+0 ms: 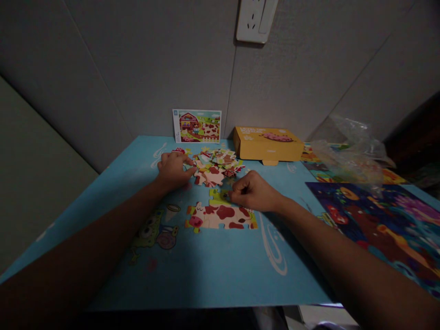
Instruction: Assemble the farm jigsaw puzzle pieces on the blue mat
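Observation:
Joined puzzle pieces form a cow strip (225, 216) lying on the blue table. Just above the strip is a green puzzle piece (217, 197), and my right hand (253, 191) is closed at its right side, fingertips together on or beside it. What the fingers may pinch is too small to make out. A heap of loose puzzle pieces (215, 167) lies farther back, between the two hands. At the heap's left edge rests my left hand (174, 169), its fingers apart and curved towards the pieces.
A farm picture card (199, 127) leans on the wall behind the heap. The yellow box (268, 145) stands right of it. Clear plastic wrap (354, 156) and a dark colourful picture (385, 229) lie at the right. The blue table (213, 275) ends in front.

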The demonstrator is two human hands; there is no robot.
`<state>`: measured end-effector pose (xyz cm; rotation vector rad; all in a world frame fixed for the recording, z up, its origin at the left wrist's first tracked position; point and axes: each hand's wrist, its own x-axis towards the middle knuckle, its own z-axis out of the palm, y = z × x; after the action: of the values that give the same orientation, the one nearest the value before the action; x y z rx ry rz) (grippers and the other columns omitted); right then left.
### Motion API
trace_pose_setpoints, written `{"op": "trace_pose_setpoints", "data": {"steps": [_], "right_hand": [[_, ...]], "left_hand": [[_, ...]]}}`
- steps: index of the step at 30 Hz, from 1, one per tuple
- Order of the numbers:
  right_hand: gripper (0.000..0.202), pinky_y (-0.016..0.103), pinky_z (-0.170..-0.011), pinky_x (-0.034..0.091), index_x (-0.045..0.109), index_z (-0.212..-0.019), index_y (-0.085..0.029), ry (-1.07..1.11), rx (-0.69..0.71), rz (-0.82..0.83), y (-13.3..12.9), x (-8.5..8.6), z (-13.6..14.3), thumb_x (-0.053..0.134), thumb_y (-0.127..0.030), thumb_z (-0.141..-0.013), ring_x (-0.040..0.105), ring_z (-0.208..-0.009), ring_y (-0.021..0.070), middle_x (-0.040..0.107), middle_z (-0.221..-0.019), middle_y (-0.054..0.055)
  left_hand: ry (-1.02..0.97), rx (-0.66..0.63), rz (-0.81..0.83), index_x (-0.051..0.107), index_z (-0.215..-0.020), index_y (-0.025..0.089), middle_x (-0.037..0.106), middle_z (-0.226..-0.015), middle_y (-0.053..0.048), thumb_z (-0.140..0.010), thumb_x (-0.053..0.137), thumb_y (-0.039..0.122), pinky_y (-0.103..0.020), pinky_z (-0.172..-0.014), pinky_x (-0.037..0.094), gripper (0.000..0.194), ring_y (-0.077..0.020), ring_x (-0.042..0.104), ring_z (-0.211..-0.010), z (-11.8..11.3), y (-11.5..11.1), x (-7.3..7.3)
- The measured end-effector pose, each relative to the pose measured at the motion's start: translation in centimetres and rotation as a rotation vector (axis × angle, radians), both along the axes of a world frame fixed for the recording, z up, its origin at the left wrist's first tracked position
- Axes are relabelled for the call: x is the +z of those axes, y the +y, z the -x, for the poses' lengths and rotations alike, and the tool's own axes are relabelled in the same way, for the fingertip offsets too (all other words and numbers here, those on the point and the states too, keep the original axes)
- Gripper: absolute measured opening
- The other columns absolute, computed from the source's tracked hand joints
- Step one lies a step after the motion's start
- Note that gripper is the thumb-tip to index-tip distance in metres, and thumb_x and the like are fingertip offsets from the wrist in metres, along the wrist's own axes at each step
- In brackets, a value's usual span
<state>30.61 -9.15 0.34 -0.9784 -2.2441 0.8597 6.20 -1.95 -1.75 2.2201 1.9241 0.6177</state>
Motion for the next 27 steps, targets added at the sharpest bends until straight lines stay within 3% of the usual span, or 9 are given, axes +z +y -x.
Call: {"op": "trace_pose_setpoints", "data": {"steps": [7, 13, 20, 27], "right_hand": [[0.034, 0.023, -0.048, 0.021, 0.031, -0.045, -0.019, 0.009, -0.003, 0.009, 0.03, -0.25, -0.04, 0.053, -0.014, -0.071, 0.024, -0.046, 0.0045, 0.026, -0.045, -0.007], [0.034, 0.023, -0.047, 0.021, 0.031, -0.045, -0.019, -0.013, 0.002, 0.005, 0.03, -0.09, 0.02, 0.053, -0.015, -0.071, 0.025, -0.046, 0.0051, 0.027, -0.045, -0.007], [0.034, 0.023, -0.047, 0.021, 0.031, -0.045, -0.019, -0.023, 0.002, 0.004, 0.10, -0.18, 0.09, 0.053, -0.016, -0.072, 0.024, -0.045, 0.0045, 0.027, -0.045, -0.007], [0.034, 0.022, -0.046, 0.021, 0.031, -0.045, -0.019, -0.017, 0.010, -0.006, 0.12, -0.28, 0.10, 0.052, -0.015, -0.071, 0.023, -0.044, 0.0040, 0.026, -0.044, -0.008]], "left_hand": [[-0.031, -0.009, -0.050, 0.063, -0.124, 0.023, 0.063, -0.128, -0.007, -0.078, 0.049, 0.017, -0.052, -0.104, 0.037, 0.048, -0.0324, 0.044, -0.126, 0.12, 0.08, 0.32], [0.011, -0.038, 0.032, 0.061, -0.129, 0.030, 0.062, -0.131, -0.004, -0.080, 0.045, 0.017, -0.051, -0.105, 0.033, 0.053, -0.0317, 0.042, -0.126, -0.21, -0.07, 0.57], [0.109, -0.046, -0.025, 0.068, -0.122, 0.030, 0.062, -0.128, -0.004, -0.077, 0.045, 0.015, -0.050, -0.098, 0.033, 0.052, -0.0325, 0.043, -0.118, 0.42, 0.39, 0.10], [0.128, -0.020, -0.016, 0.072, -0.115, 0.030, 0.061, -0.125, -0.009, -0.086, 0.046, 0.029, -0.053, -0.092, 0.036, 0.039, -0.0360, 0.044, -0.115, 0.50, 0.57, 0.34]]}}
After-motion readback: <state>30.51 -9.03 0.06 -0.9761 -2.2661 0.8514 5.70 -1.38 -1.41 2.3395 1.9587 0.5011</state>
